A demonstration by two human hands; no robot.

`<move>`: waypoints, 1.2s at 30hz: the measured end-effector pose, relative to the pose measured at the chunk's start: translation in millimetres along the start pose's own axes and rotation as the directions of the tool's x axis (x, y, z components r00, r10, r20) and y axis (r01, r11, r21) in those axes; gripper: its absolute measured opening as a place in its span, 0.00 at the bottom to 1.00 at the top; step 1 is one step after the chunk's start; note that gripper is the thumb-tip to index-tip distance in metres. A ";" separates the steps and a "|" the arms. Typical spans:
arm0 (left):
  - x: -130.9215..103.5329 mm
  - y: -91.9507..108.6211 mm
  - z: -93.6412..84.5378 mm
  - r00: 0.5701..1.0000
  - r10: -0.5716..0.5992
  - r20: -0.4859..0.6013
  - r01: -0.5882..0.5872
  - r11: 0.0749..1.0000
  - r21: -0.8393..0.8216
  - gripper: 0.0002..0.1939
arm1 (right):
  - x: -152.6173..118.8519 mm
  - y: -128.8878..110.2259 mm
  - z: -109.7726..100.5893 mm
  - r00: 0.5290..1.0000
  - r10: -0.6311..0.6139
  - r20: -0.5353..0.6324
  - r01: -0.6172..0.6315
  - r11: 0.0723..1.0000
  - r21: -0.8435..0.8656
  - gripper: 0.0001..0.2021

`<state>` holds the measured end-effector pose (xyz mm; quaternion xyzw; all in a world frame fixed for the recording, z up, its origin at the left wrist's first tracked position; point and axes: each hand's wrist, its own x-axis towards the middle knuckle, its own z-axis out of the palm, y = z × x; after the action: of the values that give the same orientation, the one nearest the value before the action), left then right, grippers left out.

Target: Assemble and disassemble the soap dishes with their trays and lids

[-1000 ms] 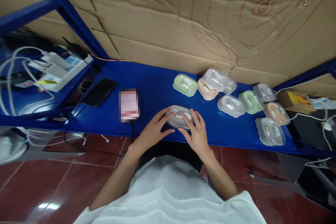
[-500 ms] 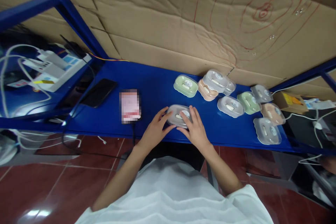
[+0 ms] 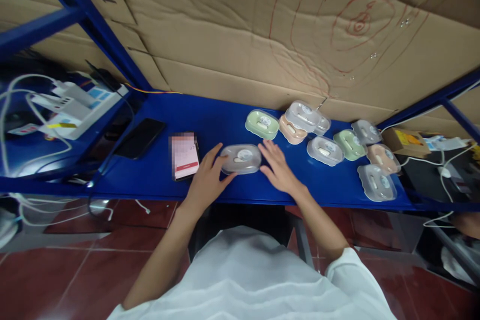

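A grey oval container with a clear lid lies flat on the blue table near its front edge. My left hand grips its left end between thumb and fingers. Just past the container's right end is my right hand, its fingers apart and nothing in it. Beyond my hands sits a green lidded container. To its right a grey one rests on a peach one. Another pale container is to the right of my right hand.
More containers, among them a green one and a grey one, stand at the right. A lit phone and a dark phone lie left. A power strip with cables is far left; cardboard stands behind.
The grey container has shifted left with my left hand on it. My right hand has come off it and opened to its right. The view has shifted slightly.
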<state>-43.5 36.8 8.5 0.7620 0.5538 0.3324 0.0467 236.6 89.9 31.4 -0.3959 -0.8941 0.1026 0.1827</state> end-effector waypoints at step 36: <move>104.5 -10.9 18.0 0.953 -0.023 0.302 -0.042 0.978 0.206 0.15 | 110.4 126.2 -110.4 0.872 0.418 -0.255 -0.438 0.899 -0.026 0.23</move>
<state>-24.9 137.7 37.3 0.8072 0.5685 0.1517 0.0484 297.8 260.4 117.9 -0.6007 -0.7585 0.0538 0.2469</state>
